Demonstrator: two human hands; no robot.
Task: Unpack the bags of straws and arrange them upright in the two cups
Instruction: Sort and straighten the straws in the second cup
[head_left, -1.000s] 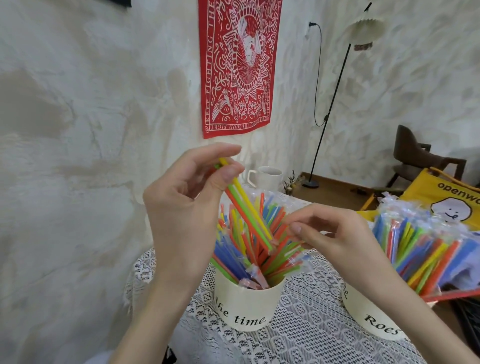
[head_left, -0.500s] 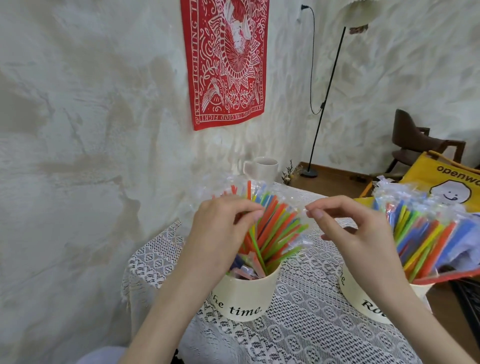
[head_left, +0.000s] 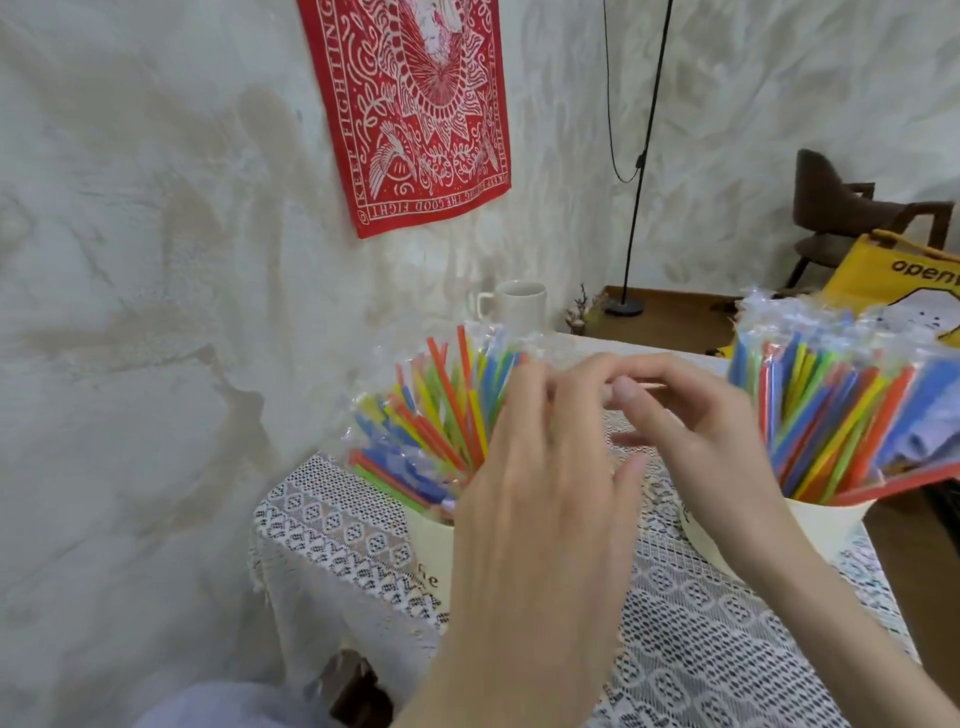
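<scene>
Lace tablecloth (head_left: 701, 649), textured plaster wall (head_left: 156, 312)

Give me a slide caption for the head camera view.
Both hands, left hand and right hand, meet between two straw-filled cups on a lace tablecloth.

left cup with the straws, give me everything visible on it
The left cup is cream-coloured, looks like paper or ceramic, and stands upright on the lace tablecloth. Black lettering on its wall shows only "he"; the left hand covers most of the front and rim. It is packed with thin straws in orange, green, yellow and blue, fanning up and leftward, some in clear plastic wrap. Whether the hand touches the cup itself cannot be told.
</scene>
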